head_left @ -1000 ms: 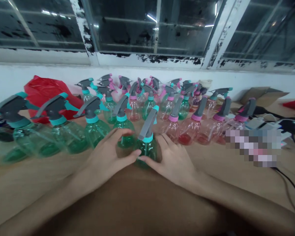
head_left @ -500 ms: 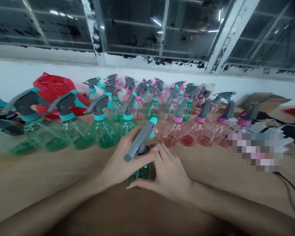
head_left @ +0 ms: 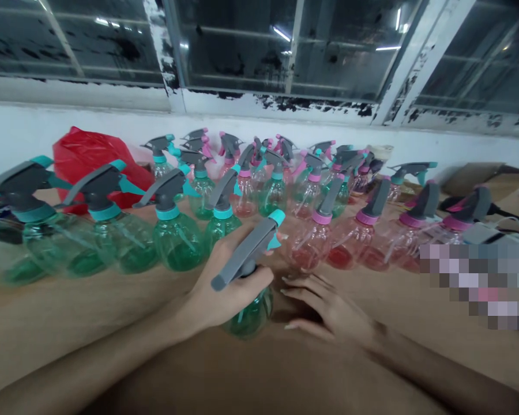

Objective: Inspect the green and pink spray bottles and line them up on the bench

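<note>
My left hand [head_left: 225, 288] is wrapped round the neck of a green spray bottle [head_left: 248, 317] with a grey head and a turquoise nozzle. The bottle stands close in front of me, and its collar is hidden by my fingers. To the right of it, apart from the bottle, my right hand [head_left: 328, 305] is held low over the table with its fingers spread and nothing in them. Just beyond my left hand is another green spray bottle [head_left: 179, 242]. A pink spray bottle [head_left: 309, 245] stands beyond my right hand.
Green bottles line up to the left and pink ones to the right on the wooden table [head_left: 155, 323]. Several more spray bottles crowd behind them. A red plastic bag [head_left: 97, 155] lies at the back left, and cardboard [head_left: 480, 176] at the back right.
My right hand has let go of the green spray bottle and moved away to the right, its fingers opening. My left hand keeps its grip. The view has shifted slightly.
</note>
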A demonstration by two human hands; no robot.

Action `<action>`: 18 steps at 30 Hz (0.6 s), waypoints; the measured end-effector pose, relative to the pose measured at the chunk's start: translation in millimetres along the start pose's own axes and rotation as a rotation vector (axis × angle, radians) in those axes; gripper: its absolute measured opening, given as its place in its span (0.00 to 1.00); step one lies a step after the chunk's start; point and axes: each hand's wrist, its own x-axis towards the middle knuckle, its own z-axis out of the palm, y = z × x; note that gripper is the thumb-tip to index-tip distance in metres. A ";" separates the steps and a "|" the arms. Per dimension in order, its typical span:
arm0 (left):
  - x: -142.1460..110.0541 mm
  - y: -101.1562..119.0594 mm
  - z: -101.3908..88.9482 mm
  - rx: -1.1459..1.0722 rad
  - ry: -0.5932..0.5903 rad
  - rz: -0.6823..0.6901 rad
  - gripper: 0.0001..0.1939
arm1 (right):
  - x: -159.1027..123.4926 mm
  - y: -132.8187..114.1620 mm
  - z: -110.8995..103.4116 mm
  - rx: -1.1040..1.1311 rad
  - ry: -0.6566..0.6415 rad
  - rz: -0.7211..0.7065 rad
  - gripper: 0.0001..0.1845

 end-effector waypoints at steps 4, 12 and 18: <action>3.0 -2.3 -0.7 0.027 -0.021 -0.028 0.14 | 2.3 6.7 2.5 0.065 -0.057 -0.001 0.24; 2.5 -2.0 -2.6 0.031 -0.014 0.023 0.08 | -0.2 10.7 9.1 0.107 -0.147 0.019 0.25; 0.9 1.6 -3.4 0.018 -0.041 0.018 0.08 | -2.1 14.5 10.6 0.137 -0.136 0.024 0.25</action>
